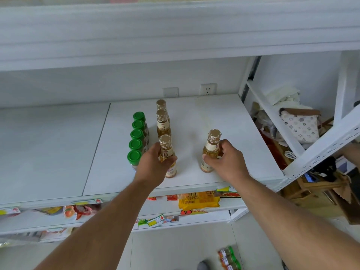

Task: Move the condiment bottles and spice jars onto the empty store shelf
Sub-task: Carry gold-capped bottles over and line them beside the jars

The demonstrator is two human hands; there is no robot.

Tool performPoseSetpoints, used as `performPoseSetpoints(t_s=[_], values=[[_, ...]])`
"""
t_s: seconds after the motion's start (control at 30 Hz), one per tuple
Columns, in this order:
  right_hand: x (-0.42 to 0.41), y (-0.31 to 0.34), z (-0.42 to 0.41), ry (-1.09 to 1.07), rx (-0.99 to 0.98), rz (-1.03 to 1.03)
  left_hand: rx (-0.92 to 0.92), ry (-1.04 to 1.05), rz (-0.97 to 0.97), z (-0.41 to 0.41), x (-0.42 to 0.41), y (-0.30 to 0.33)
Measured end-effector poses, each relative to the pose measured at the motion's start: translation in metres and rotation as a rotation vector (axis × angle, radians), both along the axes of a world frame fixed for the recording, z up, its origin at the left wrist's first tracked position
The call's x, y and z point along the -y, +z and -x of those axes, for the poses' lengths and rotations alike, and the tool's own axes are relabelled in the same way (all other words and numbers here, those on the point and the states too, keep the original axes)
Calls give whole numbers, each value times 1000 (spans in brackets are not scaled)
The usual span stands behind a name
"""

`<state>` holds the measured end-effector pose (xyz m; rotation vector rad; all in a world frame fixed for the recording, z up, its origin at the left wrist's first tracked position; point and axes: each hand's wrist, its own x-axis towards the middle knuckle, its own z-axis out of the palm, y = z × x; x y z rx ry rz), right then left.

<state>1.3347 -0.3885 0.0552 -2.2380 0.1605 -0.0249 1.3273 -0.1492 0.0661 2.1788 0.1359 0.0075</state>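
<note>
Yellow snack packet (198, 200), lower centre of frame, under shelf edge: "15%" readable, adjoining characters illegible. Second bottle in row (163, 121), centre: large "0" on neck label. Shelf-edge price tags (155, 221), lower centre: red arrows, print illegible.

2 bare forearms, no sleeves, watch or rings showing; a grey shoe toe (202, 266) below.

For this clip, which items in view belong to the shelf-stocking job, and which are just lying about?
Job:
- five green-capped spice jars
- row of condiment bottles
- bottle in left hand
- bottle in right hand
- white shelf
- jars on the floor

Lying about:
- patterned bag
- yellow snack packet
- wall socket
</note>
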Motion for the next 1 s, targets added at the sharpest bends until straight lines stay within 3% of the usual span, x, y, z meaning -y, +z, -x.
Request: performPoseSetpoints(t_s=[0.6,0.8,0.9,1.0], values=[[-2,-2,2,95,-152,-120,-57,-56,82,-7,-3,-13],[1,7,83,-113,160,-141,-80,37,112,27,-8,-25],[-18,-8,106,79,23,-205,-160,61,157,58,-4,-38],[-39,-17,89,131,-143,-240,-192,106,152,67,-5,-49]])
